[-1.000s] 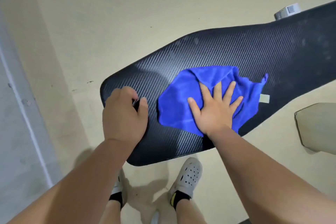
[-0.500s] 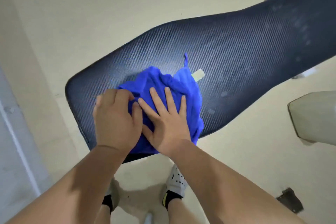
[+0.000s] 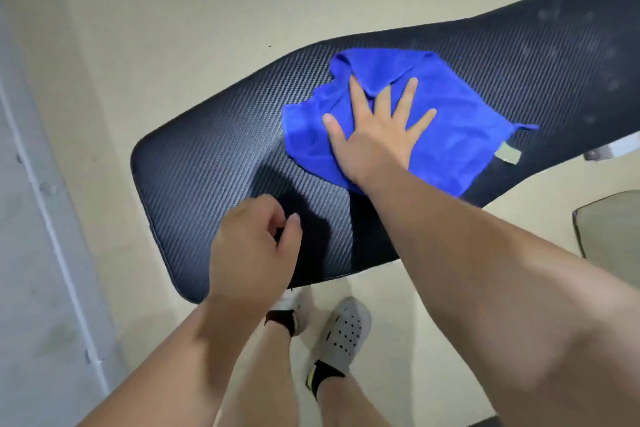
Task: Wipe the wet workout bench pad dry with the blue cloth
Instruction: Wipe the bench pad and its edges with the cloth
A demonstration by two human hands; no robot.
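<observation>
As the blue cloth moves off the near end of the bench pad, right hand flat on it, left hand loose and empty, wet spots remain beyond.

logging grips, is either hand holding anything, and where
Nothing held. The right hand presses flat on the blue cloth; the left hand curls loosely, empty.

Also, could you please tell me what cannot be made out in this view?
Head view:
Far end of the black woven-texture bench pad: cut off by the right edge.
Pad under the blue microfibre cloth: covered by it and the right hand.
Whether the left hand's curled fingers hold anything: hidden by its own back.
</observation>
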